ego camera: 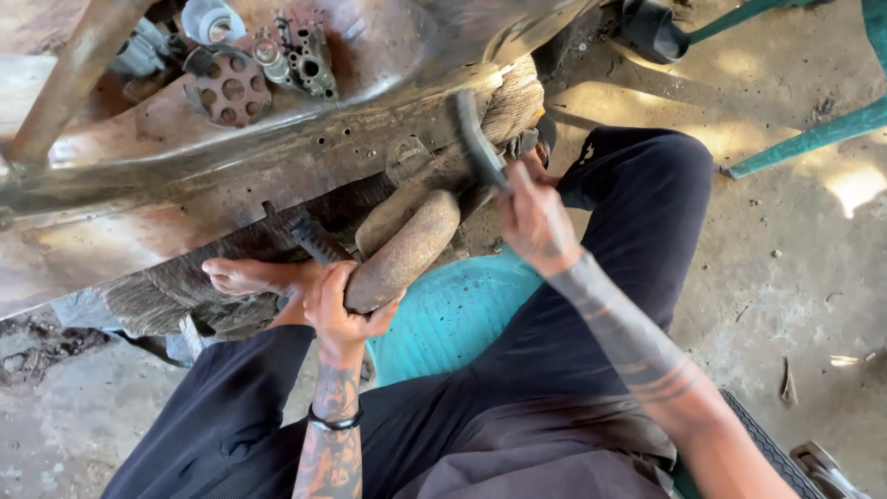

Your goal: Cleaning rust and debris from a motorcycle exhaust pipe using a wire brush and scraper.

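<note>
My left hand (337,303) grips the near end of a rusty, brown cylindrical metal part (407,248) that slants up toward a large metal basin. My right hand (534,222) is closed on the handle of a dark wire brush (476,139), whose head is raised above the far end of the rusty part. My bare foot (254,275) rests under the basin's edge, just left of my left hand. I sit on a turquoise plastic stool (453,314) between my legs in dark trousers.
A big, grimy metal basin (185,176) fills the upper left and holds several engine parts, including a round perforated disc (229,91). A rusty pipe (69,79) crosses its left side. Green plastic chair legs (813,139) stand on the concrete floor at upper right.
</note>
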